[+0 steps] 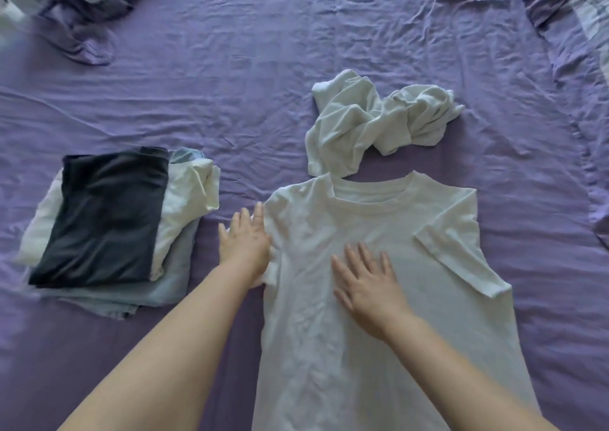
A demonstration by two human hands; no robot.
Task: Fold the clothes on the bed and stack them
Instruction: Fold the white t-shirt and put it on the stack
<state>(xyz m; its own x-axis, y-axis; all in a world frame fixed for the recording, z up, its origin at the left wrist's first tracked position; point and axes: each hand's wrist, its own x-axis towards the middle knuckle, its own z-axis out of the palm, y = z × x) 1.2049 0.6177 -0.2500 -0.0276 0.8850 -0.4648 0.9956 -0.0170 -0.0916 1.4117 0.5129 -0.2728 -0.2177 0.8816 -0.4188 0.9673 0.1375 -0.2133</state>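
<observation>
A white T-shirt [379, 298] lies flat on the purple bed sheet [230, 84], collar away from me. My right hand [365, 282] rests flat on its chest, fingers spread. My left hand [245, 242] lies flat at the shirt's left edge, over the left sleeve, which is mostly hidden under it. The right sleeve is folded inward over the body. Beyond the collar sits a crumpled white garment [369, 124]. At the left is a stack of folded clothes [108, 223] with a dark piece on top, white and light blue ones below.
Rumpled bedding [75, 12] is bunched at the far left corner. A patterned purple pillow or cover [573, 12] lies at the far right. The wrinkled sheet stretches between them.
</observation>
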